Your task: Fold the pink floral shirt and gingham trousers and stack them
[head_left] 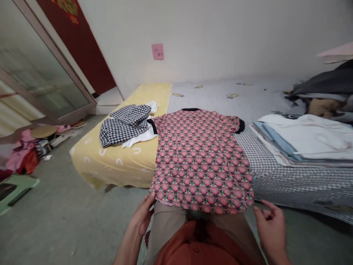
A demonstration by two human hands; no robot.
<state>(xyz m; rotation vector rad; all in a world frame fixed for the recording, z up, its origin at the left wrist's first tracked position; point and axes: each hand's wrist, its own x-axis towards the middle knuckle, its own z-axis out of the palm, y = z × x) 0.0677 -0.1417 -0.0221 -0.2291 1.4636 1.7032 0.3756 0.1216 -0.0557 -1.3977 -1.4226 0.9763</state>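
While the flower-patterned short-sleeved shirt (pixel 202 158) is spread flat across the bed, its black-trimmed collar is turned toward the wall (pixel 220 36) and its hem is carried past the bed's front edge. The bed is covered by a yellow sheet (pixel 93 154) and a grey checked sheet (pixel 209 97); on the yellow one, a black-and-white gingham garment (pixel 124 125) is heaped over a white garment (pixel 143 139), while on the grey one a stack of folded clothes (pixel 322 138) is topped with white and backed by a dark clothes pile (pixel 328 81). By the left hand (pixel 142 213), reached forward, the hem's left corner is pinched between thumb and fingers. The right hand (pixel 271 226) is held just beside the opposite corner, thumb and forefinger parted. On the wall, a pink note (pixel 157 52) is marked with handwriting too small to be read.
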